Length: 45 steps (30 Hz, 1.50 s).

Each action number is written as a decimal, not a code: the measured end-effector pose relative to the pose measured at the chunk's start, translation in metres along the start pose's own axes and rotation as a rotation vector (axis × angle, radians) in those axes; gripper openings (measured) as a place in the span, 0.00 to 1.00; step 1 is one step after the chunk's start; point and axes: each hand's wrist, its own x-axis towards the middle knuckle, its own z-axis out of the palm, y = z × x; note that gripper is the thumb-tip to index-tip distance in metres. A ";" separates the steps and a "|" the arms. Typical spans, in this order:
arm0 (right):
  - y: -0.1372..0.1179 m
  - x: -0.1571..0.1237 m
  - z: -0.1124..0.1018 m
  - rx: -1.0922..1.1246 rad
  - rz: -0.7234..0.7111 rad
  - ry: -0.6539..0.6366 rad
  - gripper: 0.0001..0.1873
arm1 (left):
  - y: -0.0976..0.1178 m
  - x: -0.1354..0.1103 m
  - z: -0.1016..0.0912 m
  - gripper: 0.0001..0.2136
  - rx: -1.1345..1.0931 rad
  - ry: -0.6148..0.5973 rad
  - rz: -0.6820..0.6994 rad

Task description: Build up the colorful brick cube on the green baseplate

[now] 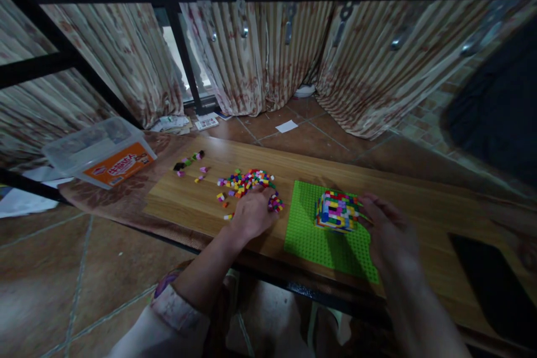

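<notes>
Over a heap of small coloured toy bricks (pixel 247 180), my left hand (pixel 254 212) reaches down with bent fingers. Its fingertips are among the bricks, so what they pinch is hidden. A multicoloured block built from toy bricks (pixel 335 211) stands on a bright green studded baseplate (pixel 304 224). My right hand (pixel 390 229) is at the right side of this block, fingers and thumb closed in against its edge. Part of that grip is blurred. More loose bricks (pixel 221 197) lie left of my left hand.
A clear plastic tub (pixel 100 151) with an orange label stands left of the wooden board (pixel 184 201). Dark, green and pink pieces (pixel 188 161) lie at the board's far left. A black flat object (pixel 490 285) lies at the right. Curtains (pixel 268 56) hang behind a dark frame bar.
</notes>
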 end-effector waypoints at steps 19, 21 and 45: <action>-0.005 -0.001 0.001 0.018 0.029 0.005 0.14 | -0.003 0.006 0.006 0.10 -0.008 0.006 0.030; -0.006 -0.001 0.001 0.021 0.028 0.008 0.13 | -0.005 0.006 0.004 0.12 -0.004 0.014 0.018; -0.004 0.002 0.001 0.020 0.028 0.002 0.12 | -0.006 0.011 0.000 0.10 0.171 -0.055 -0.072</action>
